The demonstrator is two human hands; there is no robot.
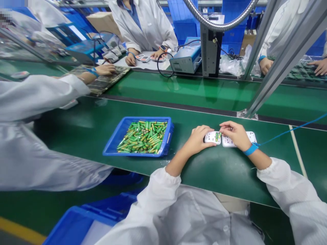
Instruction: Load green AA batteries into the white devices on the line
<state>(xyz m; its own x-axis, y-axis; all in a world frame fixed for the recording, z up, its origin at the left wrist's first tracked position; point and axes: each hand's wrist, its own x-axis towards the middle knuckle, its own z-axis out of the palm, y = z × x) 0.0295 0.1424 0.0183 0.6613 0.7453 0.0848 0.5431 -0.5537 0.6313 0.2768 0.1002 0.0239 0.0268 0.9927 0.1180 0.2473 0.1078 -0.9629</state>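
Note:
My left hand (198, 137) is curled around a small white device (212, 137) lying on the green belt (153, 163), with a green battery showing in its open back. My right hand (235, 134), with a blue wrist strap (251, 149), pinches at that device's right end and covers part of a second white device (249, 139) beside it. What the right fingers pinch is too small to name. A blue tray (114, 143) full of green batteries (143, 136) sits on the belt to the left of my hands.
A co-worker's white sleeve (38, 98) reaches across at the left over a circuit board (107, 80). Other people in white coats work across the far belt. A grey box (185, 59), a metal post (281, 58) and blue bins (84, 223) stand nearby.

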